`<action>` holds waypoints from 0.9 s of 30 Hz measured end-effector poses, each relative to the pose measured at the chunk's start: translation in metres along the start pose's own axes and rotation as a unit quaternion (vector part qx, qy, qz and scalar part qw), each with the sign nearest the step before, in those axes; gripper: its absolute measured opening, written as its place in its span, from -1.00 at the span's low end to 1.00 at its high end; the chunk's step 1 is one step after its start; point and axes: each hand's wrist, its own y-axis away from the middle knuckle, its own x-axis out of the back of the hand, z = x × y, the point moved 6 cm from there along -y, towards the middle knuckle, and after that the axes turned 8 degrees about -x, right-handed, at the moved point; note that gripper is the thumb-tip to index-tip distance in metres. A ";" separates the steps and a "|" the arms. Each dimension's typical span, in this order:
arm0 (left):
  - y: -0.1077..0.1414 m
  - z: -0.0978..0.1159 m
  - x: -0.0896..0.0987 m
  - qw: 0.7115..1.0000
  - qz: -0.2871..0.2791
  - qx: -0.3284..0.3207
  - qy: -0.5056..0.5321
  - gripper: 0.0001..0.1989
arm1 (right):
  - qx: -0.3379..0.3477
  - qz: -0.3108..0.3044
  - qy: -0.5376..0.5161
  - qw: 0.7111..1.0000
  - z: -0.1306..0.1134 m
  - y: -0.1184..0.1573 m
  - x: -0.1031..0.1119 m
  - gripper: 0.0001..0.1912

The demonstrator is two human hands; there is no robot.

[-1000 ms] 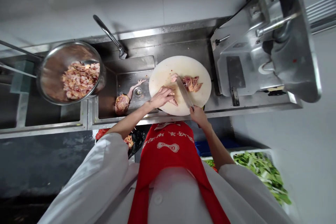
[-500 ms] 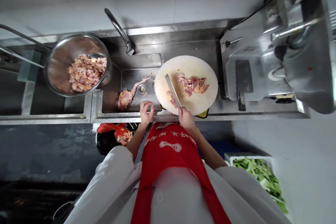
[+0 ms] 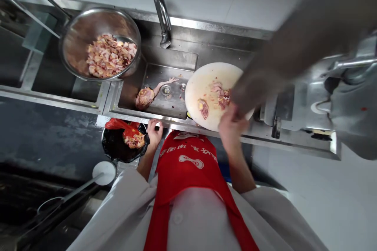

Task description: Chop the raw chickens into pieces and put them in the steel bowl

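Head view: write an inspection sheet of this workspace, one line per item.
Surface: round white cutting board, speckled in places.
Job's things: cleaver, blurred; cut meat pieces on the board; poultry leg in the sink; steel bowl of chopped meat.
Clutter: second cleaver on the metal machine at right.
Hands: right hand grips the cleaver; left hand, no object seen in it, by the counter edge.
Cables: thin pale loop at lower left, possibly a cord.
Surroundings: curved tap behind the sink; black-lined bucket with red plastic below counter level.

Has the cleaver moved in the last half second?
Yes: the cleaver has risen toward the camera and swung right, from over the left half of the cutting board to across its right edge.
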 end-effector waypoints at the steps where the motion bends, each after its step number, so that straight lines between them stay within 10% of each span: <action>1: -0.003 0.001 0.002 1.000 0.009 -0.003 0.003 -0.89 | -0.025 -0.064 0.045 0.997 0.008 0.006 -0.022 -0.43; 5: -0.029 0.019 -0.012 0.999 0.019 -0.022 0.019 -0.90 | -0.073 -0.257 0.180 0.947 0.038 0.027 -0.087 -0.56; 12: -0.072 0.118 -0.145 0.964 -0.165 -0.181 0.099 -0.81 | -0.081 -0.225 0.148 0.960 0.051 0.016 -0.086 -0.57; 15: -0.071 0.126 -0.180 0.955 -0.211 -0.189 0.083 -0.83 | -0.115 -0.233 0.060 0.964 0.066 0.012 -0.084 -0.58; 21: -0.065 0.113 -0.176 0.966 -0.177 -0.149 0.116 -0.85 | -0.152 -0.237 -0.073 0.957 0.086 0.011 -0.074 -0.56; 27: -0.061 0.096 -0.134 0.980 -0.062 -0.056 0.178 -0.83 | -0.012 -0.044 0.019 0.999 0.003 0.009 0.004 -0.48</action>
